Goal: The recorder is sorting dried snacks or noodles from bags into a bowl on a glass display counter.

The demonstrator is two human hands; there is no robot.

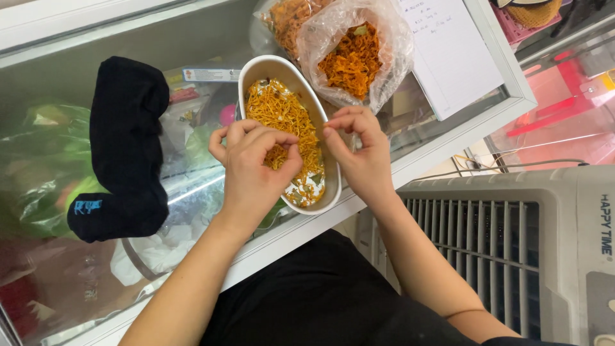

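Here, nearest the camera, both bare forearms are reaching up from a black-clothed lap toward a long oval white paper tray point(333, 186) that is sitting on the glass lid point(77, 83) of a chest freezer. The left hand point(256, 163) is curling palm-down over the tray's near half, its fingers bent in and its thumb meeting the fingertips, pinching a small tuft of the fine golden-orange shredded topping point(278, 112) that is filling the tray. The right hand point(359, 150) is hovering at the tray's right rim, its thumb and forefinger closing together in a tight pinch; whether any strands are caught between them is too small to tell. The topping is looking dry, stringy and tangled, thinning at the tray's near end where a pale layer with green flecks is showing through.

Left of the tray, a soft black knitted sock-like cloth point(125, 147) is lying folded on the glass. To the right, a grey ribbed plastic appliance point(512, 237) is standing beside the freezer. Just beyond the tray, a crinkled clear plastic bag point(391, 45) is gaping open, holding darker orange shreds. Beside it, a white sheet of paper point(448, 51) is resting flat.
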